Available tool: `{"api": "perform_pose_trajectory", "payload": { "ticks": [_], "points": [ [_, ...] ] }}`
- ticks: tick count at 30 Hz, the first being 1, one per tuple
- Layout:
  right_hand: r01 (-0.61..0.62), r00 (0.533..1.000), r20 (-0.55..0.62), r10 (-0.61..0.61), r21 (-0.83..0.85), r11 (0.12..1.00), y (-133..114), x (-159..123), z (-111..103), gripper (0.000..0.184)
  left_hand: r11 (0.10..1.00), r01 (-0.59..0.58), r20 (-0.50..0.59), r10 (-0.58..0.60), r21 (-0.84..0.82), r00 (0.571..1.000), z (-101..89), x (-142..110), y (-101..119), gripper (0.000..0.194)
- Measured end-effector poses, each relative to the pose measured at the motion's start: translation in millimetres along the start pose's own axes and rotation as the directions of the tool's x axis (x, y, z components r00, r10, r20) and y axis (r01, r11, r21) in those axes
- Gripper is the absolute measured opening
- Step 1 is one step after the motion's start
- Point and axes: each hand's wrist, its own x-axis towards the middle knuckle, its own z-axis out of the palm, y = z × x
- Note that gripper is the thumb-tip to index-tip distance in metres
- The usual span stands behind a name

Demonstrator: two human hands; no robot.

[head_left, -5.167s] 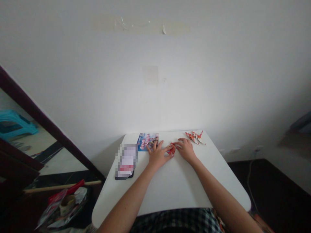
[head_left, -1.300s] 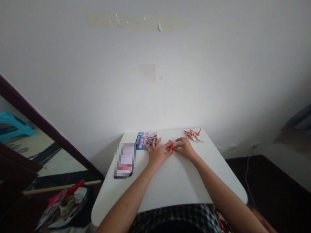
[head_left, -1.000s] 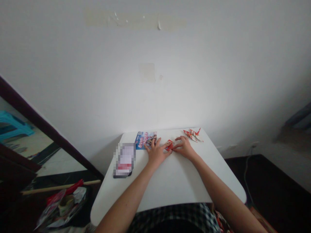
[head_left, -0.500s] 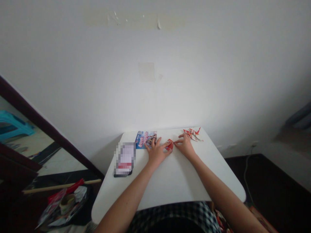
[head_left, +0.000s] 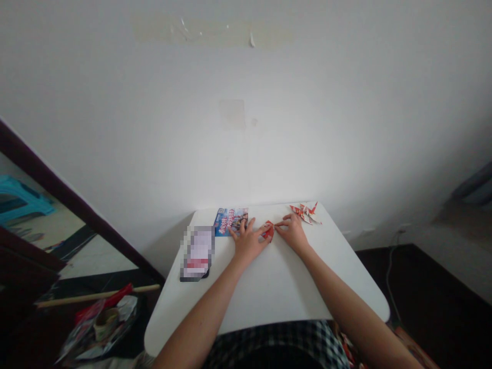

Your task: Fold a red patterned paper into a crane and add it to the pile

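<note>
A small piece of folded red paper (head_left: 269, 233) lies on the white table (head_left: 277, 287), between my two hands. My left hand (head_left: 248, 241) holds it against the tabletop with thumb and index finger; its other fingers are spread over the edge of a blue printed leaflet (head_left: 225, 225). From the other side, the fingertips of my right hand (head_left: 292, 230) pinch the right edge of the paper. Just beyond the right hand sit red-and-white folded paper figures (head_left: 306, 211), apart from it. My fingers partly cover the red paper, so its exact fold cannot be made out.
A phone (head_left: 198, 251), blurred by pixels, rests at the table's left side. The white wall (head_left: 246, 154) stands right behind the table. Down on the floor at left are a wooden stick (head_left: 96, 296) and a plastic bag (head_left: 100, 328). A cable (head_left: 390, 271) hangs at right.
Both hands stay in nearly the same place on the red paper. The fingertips of my right hand have shifted very slightly at its edge.
</note>
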Motion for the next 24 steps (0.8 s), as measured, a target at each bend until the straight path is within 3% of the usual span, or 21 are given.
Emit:
{"api": "perform_pose_trajectory", "payload": {
  "ticks": [11,24],
  "points": [
    [-0.007,0.999,0.053,0.013,-0.114,0.993,-14.4,-4.5,-6.8,0.017,1.0,-0.009,0.088,0.01,-0.017,0.996,-1.4,2.0,-7.1,0.05],
    [0.062,0.993,0.112,-0.044,-0.158,0.985,-13.2,-14.3,-4.8,0.037,1.0,-0.016,0.086,0.016,0.0,0.996,-0.3,0.8,-7.0,0.051]
  ]
}}
